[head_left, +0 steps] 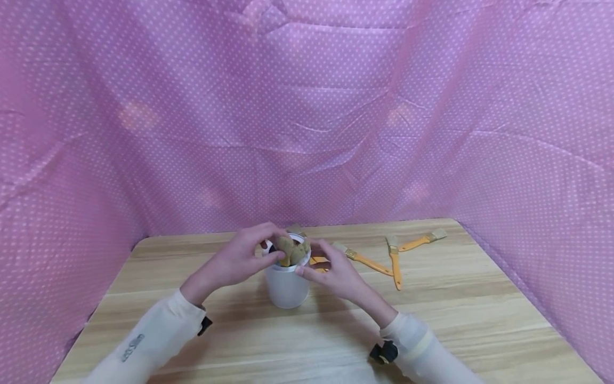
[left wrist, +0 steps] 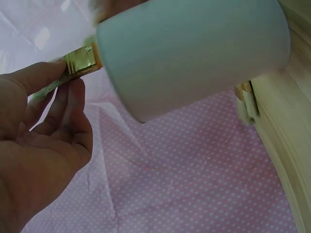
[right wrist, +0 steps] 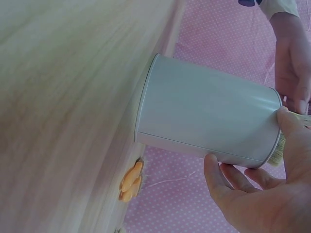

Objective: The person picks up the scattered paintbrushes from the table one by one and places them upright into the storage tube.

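"What does each grip have?"
"Our left hand (head_left: 242, 258) pinches a brush (left wrist: 81, 58) near its bristles, thumb against fingers, with the handle running down into the white cup (head_left: 288, 290). Our right hand (head_left: 338, 272) is bent round the cup near its rim, thumb and fingers on the wall."

"Why so?"
"Probably we're steadying the cup, upright on the table (head_left: 336, 341), against any nudge from the brush. Pinching the top end likely spares us reaching inside."

"Anything in the way?"
"Other brush heads (head_left: 298, 253) crowd the mouth, so room there looks tight. Behind our right hand we see orange handles (head_left: 317, 260), partly hidden."

"And farther off?"
"Three loose brushes (head_left: 370, 263) lie to the right, and dotted pink cloth (head_left: 307, 106) hangs behind the table."
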`<move>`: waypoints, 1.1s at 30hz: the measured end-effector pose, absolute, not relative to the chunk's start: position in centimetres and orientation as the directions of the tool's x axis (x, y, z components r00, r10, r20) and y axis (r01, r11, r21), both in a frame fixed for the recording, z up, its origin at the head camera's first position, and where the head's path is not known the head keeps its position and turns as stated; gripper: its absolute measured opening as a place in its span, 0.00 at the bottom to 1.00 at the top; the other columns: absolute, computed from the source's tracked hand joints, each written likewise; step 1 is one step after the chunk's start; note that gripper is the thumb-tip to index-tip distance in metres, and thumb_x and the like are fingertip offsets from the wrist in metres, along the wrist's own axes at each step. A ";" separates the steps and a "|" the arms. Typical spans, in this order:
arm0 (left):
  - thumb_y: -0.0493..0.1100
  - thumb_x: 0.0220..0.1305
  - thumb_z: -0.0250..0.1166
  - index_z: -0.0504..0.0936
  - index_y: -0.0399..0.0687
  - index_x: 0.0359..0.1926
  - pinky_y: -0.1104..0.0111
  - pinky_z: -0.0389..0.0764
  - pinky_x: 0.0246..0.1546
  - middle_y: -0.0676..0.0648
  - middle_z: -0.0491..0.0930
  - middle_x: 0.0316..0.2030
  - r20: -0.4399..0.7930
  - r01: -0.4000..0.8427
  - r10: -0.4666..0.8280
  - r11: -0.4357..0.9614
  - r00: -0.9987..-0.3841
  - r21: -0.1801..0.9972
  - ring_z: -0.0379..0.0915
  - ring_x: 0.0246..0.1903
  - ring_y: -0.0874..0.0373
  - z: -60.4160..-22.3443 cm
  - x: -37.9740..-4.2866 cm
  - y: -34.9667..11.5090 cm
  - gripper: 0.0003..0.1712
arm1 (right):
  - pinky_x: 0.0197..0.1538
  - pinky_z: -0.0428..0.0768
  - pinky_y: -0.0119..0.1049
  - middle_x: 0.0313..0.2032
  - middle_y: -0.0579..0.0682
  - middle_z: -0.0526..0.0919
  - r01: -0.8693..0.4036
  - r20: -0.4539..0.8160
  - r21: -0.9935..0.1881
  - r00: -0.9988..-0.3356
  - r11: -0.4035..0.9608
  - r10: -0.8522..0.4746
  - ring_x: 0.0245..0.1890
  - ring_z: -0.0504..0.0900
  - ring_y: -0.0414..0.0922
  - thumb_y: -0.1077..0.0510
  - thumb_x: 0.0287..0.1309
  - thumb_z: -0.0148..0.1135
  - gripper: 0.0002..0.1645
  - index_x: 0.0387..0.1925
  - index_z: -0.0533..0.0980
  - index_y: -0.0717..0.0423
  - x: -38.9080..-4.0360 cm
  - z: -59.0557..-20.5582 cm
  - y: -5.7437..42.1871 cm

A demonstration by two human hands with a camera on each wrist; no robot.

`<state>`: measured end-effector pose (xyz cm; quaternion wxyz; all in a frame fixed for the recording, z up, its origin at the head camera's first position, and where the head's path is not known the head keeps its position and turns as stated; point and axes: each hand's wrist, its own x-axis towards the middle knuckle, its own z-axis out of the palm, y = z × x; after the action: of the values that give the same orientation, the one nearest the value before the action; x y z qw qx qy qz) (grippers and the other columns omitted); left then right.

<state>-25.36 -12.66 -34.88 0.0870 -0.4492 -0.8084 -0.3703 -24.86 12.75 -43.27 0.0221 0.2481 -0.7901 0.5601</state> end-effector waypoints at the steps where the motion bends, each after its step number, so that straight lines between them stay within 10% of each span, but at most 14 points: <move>1: 0.35 0.64 0.72 0.82 0.50 0.54 0.58 0.82 0.40 0.58 0.80 0.45 0.458 0.788 0.669 0.334 -0.585 0.518 0.76 0.41 0.60 -35.0 -25.4 -12.6 0.18 | 0.57 0.79 0.48 0.59 0.55 0.78 -0.419 0.315 -0.873 -0.876 0.251 -0.365 0.57 0.78 0.52 0.58 0.60 0.74 0.38 0.69 0.69 0.56 -24.9 -43.3 12.7; 12: 0.47 0.68 0.70 0.80 0.52 0.58 0.54 0.78 0.52 0.57 0.79 0.50 0.380 0.718 0.649 0.392 -0.659 0.575 0.75 0.52 0.59 -35.8 -25.7 -13.4 0.20 | 0.56 0.80 0.41 0.58 0.49 0.79 -0.438 0.334 -0.866 -0.867 0.243 -0.371 0.56 0.79 0.45 0.50 0.59 0.76 0.38 0.68 0.70 0.47 -24.9 -43.2 12.5; 23: 0.68 0.55 0.73 0.69 0.54 0.71 0.42 0.65 0.61 0.50 0.68 0.63 0.328 0.622 0.548 0.527 -0.769 0.579 0.63 0.63 0.48 -38.8 -26.3 -14.2 0.48 | 0.57 0.79 0.44 0.60 0.52 0.78 -0.391 0.293 -0.892 -0.883 0.228 -0.367 0.59 0.78 0.52 0.53 0.59 0.76 0.39 0.70 0.69 0.49 -25.3 -43.6 12.6; 33: 0.67 0.55 0.74 0.64 0.54 0.75 0.46 0.68 0.62 0.51 0.67 0.66 0.261 0.525 0.497 0.520 -0.827 0.673 0.64 0.65 0.53 -39.7 -25.9 -14.8 0.52 | 0.57 0.79 0.41 0.64 0.50 0.74 -0.369 0.238 -0.905 -0.851 0.213 -0.468 0.62 0.76 0.51 0.47 0.61 0.73 0.42 0.72 0.67 0.48 -26.4 -42.9 12.9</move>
<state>-25.88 -14.77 -39.67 0.0180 -0.2932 -0.8717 -0.3922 -26.42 12.86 -42.89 -0.0434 0.2691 -0.7775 0.5667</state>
